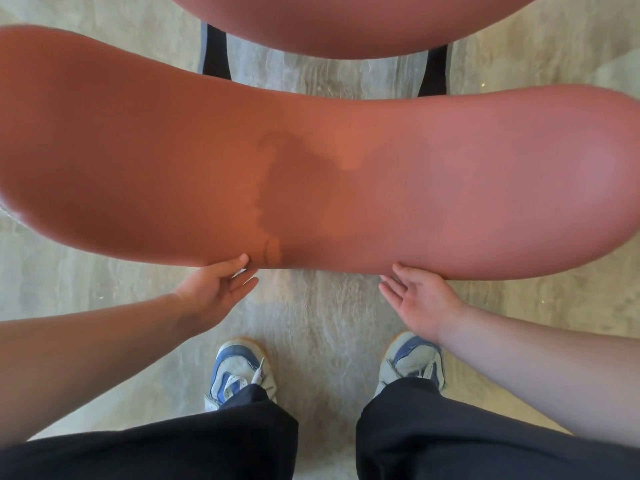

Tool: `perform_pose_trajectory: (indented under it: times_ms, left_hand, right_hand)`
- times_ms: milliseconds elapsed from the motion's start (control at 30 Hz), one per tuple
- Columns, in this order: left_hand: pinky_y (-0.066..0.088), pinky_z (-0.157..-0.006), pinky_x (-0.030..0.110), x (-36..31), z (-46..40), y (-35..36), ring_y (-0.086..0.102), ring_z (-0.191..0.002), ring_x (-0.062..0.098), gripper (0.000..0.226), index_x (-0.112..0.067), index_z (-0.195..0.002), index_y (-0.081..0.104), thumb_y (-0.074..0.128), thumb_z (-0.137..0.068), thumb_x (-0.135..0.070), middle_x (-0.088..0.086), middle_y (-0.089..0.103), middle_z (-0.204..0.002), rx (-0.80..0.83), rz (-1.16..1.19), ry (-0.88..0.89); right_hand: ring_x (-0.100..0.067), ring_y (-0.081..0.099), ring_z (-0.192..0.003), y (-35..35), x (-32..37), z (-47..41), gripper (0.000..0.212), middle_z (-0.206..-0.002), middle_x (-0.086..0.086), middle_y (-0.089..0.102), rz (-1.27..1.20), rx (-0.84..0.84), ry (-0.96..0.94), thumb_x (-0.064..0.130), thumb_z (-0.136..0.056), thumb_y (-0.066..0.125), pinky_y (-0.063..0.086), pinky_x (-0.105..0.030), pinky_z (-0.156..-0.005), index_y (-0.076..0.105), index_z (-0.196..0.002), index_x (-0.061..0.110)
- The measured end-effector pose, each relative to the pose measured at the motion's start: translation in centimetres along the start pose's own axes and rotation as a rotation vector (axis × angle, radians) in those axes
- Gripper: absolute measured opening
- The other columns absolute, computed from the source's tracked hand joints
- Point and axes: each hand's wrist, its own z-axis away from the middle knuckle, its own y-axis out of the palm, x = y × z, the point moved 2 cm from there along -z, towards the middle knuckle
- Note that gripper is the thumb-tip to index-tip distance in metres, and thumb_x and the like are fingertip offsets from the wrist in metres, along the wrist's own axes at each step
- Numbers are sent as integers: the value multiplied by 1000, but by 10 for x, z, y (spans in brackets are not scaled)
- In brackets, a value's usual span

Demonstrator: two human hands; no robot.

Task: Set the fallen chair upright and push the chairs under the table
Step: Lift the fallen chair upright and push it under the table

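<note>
Your left hand (211, 289) and right hand (420, 299) both sit at the near lower edge of the broad, curved terracotta-red leather chair back (311, 174). Neither grip is closed: the fingers lie straight and relaxed, tips touching or just under the rim, with nothing curled round it. That chair appears to stand upright directly ahead of your grips, its rounded red seat (346, 26) beyond the back and two black legs (216, 53) showing between them on the pale marbled stone floor (322, 323). No worktop shows in this view, so you cannot tell how far the chair has to travel or whether it is lined up.

The risk from here is the loose contact. Pushing with flat fingertips low on a smooth, curved surface could let your hands slip off, or tip the chair forward rather than slide it. An uneven push from one side would likely swing it askew, and the legs may catch or screech on the stone. Your blue and white trainers (239, 375) stand close behind, so watch your toes if it rocks back.
</note>
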Motion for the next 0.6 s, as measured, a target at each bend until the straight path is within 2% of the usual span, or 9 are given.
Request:
perform_pose_trajectory:
  times_ms: [167, 300, 367, 467, 533, 600]
  left_hand:
    - [54, -96, 41, -3, 0, 2, 77, -105, 17, 53, -15, -126, 67, 77, -74, -9, 1, 78, -122, -35, -3, 9]
    - [54, -95, 40, -6, 3, 1, 76, -107, 19, 58, -14, -129, 65, 78, -72, -9, 2, 78, -122, -33, -22, 15]
    - [55, -93, 39, -9, 7, 2, 77, -104, 17, 53, -16, -125, 66, 77, -74, -8, 0, 80, -117, -37, -30, 32]
    - [55, -92, 36, -15, 19, 8, 78, -95, 13, 36, -17, -119, 68, 72, -86, -3, -5, 82, -105, -72, -37, 63]
    - [53, -97, 35, -20, 32, 14, 76, -99, 12, 33, -16, -121, 67, 70, -90, -4, -7, 81, -105, -80, -20, 67]
    - [51, -102, 35, -25, 46, 20, 73, -104, 12, 35, -16, -124, 67, 70, -91, -7, -6, 80, -109, -73, -1, 65]
  right_hand:
    - [-26, 58, -127, 0, 2, 3, 18, -139, -12, 60, -17, -6, 3, -5, -92, 63, 42, -43, -114, 63, -108, 3]
    - [-26, 58, -127, -2, 4, 7, 22, -131, -12, 64, -23, -9, 8, -6, -90, 65, 43, -43, -113, 63, -110, 4]
    - [-26, 60, -125, 0, 7, 12, 22, -125, -11, 66, -22, -5, 6, -6, -88, 66, 44, -43, -112, 63, -108, 4]
    - [-24, 63, -121, 5, 12, 27, 31, -123, -9, 68, -3, -5, -12, -3, -85, 69, 48, -40, -107, 64, -115, 6]
    - [-24, 64, -122, 10, 17, 42, 43, -127, -8, 69, 7, -14, -20, -1, -83, 73, 48, -40, -108, 63, -124, 6]
    - [-23, 66, -120, 14, 24, 59, 53, -127, -8, 70, 15, -23, -24, 3, -74, 78, 50, -39, -106, 63, -126, 6]
